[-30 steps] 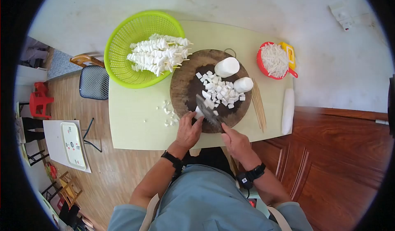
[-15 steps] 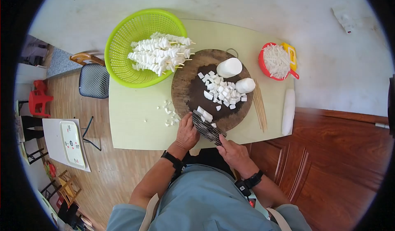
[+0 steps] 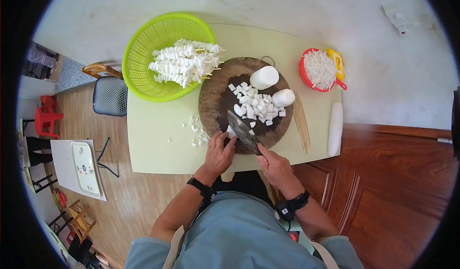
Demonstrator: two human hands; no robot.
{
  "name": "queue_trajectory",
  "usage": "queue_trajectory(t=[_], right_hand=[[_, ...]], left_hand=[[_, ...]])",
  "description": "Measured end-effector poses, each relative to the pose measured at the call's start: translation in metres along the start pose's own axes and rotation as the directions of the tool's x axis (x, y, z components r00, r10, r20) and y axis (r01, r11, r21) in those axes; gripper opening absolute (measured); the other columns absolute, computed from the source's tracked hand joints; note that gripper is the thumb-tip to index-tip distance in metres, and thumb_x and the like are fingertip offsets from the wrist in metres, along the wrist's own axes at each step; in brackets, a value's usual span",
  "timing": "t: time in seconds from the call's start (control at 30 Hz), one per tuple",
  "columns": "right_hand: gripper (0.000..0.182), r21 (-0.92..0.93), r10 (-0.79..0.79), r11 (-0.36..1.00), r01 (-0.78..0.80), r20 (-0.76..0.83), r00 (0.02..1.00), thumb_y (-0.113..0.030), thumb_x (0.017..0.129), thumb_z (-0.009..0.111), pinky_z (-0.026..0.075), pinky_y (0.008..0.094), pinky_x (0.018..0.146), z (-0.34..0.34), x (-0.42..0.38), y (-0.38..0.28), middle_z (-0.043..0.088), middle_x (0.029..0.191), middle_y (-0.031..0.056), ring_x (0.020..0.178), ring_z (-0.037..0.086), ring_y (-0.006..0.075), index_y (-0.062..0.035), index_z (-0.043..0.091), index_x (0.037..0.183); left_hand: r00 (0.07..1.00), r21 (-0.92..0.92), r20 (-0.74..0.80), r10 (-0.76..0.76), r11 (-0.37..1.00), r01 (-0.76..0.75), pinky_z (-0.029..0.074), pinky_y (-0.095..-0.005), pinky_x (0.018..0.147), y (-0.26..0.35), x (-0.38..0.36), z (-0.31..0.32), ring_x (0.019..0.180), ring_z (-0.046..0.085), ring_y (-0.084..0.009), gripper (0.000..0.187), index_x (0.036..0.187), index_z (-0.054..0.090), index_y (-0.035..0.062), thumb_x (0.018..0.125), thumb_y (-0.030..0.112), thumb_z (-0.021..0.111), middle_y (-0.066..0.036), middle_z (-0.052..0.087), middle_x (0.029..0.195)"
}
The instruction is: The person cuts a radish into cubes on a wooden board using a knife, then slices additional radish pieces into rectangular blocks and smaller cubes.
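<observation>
As seen from the head camera, looking down past a blue shirt, grips the handle of a knife (image 3: 243, 131) in the right hand (image 3: 277, 169), fingers curled closed. Slants the dark blade up and leftward over a round wooden chopping board (image 3: 209, 96). Pinches a small white piece (image 3: 231, 132) under the bent fingers of the left hand (image 3: 220, 153), at the near left part of the board, just beside the blade. Cannot tell whether blade and piece touch.

Beyond the blade, on the board, a loose heap of white cubes (image 3: 257, 104); against the heap, two thick white cylinders (image 3: 264, 78), one larger and farther back. Left of the board, on the pale green tabletop (image 3: 163, 154), scattered white scraps (image 3: 196, 131). Behind them, a lime-green basket (image 3: 139, 68) with skewered white pieces (image 3: 184, 60) piled inside. Just right of the board, a bundle of thin wooden sticks (image 3: 301, 123); farther right, near the tabletop edge, a long white roll (image 3: 335, 129). Toward the back right, a red strainer (image 3: 303, 71) full of white shreds (image 3: 320, 69), beside something yellow (image 3: 337, 64).
</observation>
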State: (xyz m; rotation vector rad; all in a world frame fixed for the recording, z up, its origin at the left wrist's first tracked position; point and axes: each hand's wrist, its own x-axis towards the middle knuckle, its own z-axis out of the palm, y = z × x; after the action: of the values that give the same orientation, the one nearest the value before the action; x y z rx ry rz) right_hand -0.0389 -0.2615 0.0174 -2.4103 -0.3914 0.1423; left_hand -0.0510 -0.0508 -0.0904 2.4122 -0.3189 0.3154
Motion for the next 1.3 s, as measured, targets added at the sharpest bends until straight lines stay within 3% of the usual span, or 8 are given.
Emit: queue_trajectory(t=[0.27, 0.37, 0.67, 0.77, 0.9, 1.0, 1.17, 1.3], right_hand=[[0.041, -0.174, -0.003, 0.984, 0.049, 0.255, 0.967, -0.023, 0.095, 0.065, 0.056, 0.0405, 0.062, 0.004, -0.032, -0.005, 0.067, 0.086, 0.0155, 0.070, 0.067, 0.0326, -0.0036, 0.060, 0.130], [0.046, -0.175, -0.035, 0.982, 0.070, 0.197, 0.980, -0.034, 0.094, 0.066, 0.053, 0.0420, 0.055, 0.006, -0.032, -0.006, 0.064, 0.078, 0.0124, 0.063, 0.065, 0.0316, -0.0069, 0.061, 0.130], [0.043, -0.296, 0.064, 0.955, 0.021, 0.275, 0.959, -0.032, 0.094, 0.066, 0.055, 0.0422, 0.060, 0.015, -0.012, -0.009, 0.068, 0.085, 0.0153, 0.071, 0.068, 0.0331, -0.0083, 0.061, 0.130], [0.040, -0.082, -0.036, 0.995, 0.050, 0.173, 0.984, -0.028, 0.095, 0.065, 0.057, 0.0416, 0.066, 0.023, 0.007, 0.000, 0.071, 0.095, 0.0177, 0.079, 0.070, 0.0340, -0.0085, 0.062, 0.129], [0.038, 0.043, -0.015, 0.999, 0.012, 0.079, 0.997, -0.025, 0.096, 0.064, 0.057, 0.0412, 0.070, 0.015, 0.017, 0.002, 0.071, 0.102, 0.0185, 0.084, 0.071, 0.0340, -0.0062, 0.062, 0.128], [0.039, 0.042, -0.023, 0.999, 0.023, 0.011, 1.000, -0.025, 0.095, 0.064, 0.056, 0.0415, 0.070, 0.008, 0.011, -0.002, 0.071, 0.100, 0.0182, 0.083, 0.070, 0.0341, -0.0050, 0.062, 0.129], [0.043, -0.150, -0.053, 0.985, 0.086, 0.212, 0.976, -0.027, 0.093, 0.067, 0.054, 0.0411, 0.058, 0.006, -0.024, -0.007, 0.065, 0.081, 0.0132, 0.066, 0.066, 0.0320, -0.0055, 0.062, 0.130], [0.046, -0.186, -0.083, 0.975, 0.124, 0.214, 0.973, -0.030, 0.093, 0.068, 0.053, 0.0404, 0.053, 0.009, -0.037, -0.003, 0.062, 0.076, 0.0113, 0.061, 0.064, 0.0296, -0.0063, 0.061, 0.131]], left_hand=[[0.999, 0.021, 0.032, 0.006, 1.000, -0.007, 0.041, -0.0543, 0.101, -0.007, -0.009, 0.005, 0.124, 0.048, -0.0441, 0.044, 0.117, 0.061, 0.0055, 0.075, 0.011, 0.070, -0.022, 0.052, 0.127], [0.999, 0.017, 0.035, 0.014, 1.000, -0.015, 0.040, -0.0544, 0.102, -0.008, -0.010, 0.004, 0.124, 0.047, -0.0444, 0.046, 0.118, 0.061, 0.0049, 0.073, 0.011, 0.069, -0.023, 0.053, 0.128], [0.998, 0.066, 0.028, 0.056, 0.996, -0.058, 0.041, -0.0530, 0.099, -0.011, -0.012, 0.007, 0.124, 0.047, -0.0424, 0.040, 0.111, 0.066, 0.0038, 0.072, 0.013, 0.071, -0.021, 0.054, 0.127], [0.997, 0.085, 0.033, 0.063, 0.994, -0.066, 0.042, -0.0519, 0.099, -0.013, -0.014, 0.007, 0.123, 0.048, -0.0411, 0.041, 0.114, 0.065, 0.0050, 0.075, 0.013, 0.070, -0.020, 0.054, 0.127], [1.000, 0.044, -0.002, 0.029, 0.999, -0.028, 0.042, -0.0517, 0.099, -0.004, -0.004, 0.000, 0.123, 0.048, -0.0403, 0.039, 0.117, 0.063, 0.0063, 0.079, 0.011, 0.070, -0.018, 0.054, 0.126], [1.000, 0.008, -0.007, 0.004, 1.000, -0.004, 0.041, -0.0528, 0.100, -0.002, -0.009, -0.002, 0.123, 0.048, -0.0413, 0.040, 0.118, 0.062, 0.0061, 0.079, 0.008, 0.070, -0.018, 0.054, 0.127], [0.999, 0.065, 0.041, 0.019, 0.998, -0.021, 0.040, -0.0519, 0.102, -0.008, -0.014, -0.004, 0.124, 0.048, -0.0398, 0.044, 0.117, 0.064, 0.0036, 0.075, 0.012, 0.070, -0.020, 0.055, 0.125], [0.998, 0.055, 0.055, 0.026, 0.998, -0.029, 0.039, -0.0539, 0.102, -0.008, -0.013, -0.005, 0.125, 0.047, -0.0407, 0.042, 0.109, 0.066, 0.0013, 0.069, 0.013, 0.070, -0.021, 0.055, 0.123]])
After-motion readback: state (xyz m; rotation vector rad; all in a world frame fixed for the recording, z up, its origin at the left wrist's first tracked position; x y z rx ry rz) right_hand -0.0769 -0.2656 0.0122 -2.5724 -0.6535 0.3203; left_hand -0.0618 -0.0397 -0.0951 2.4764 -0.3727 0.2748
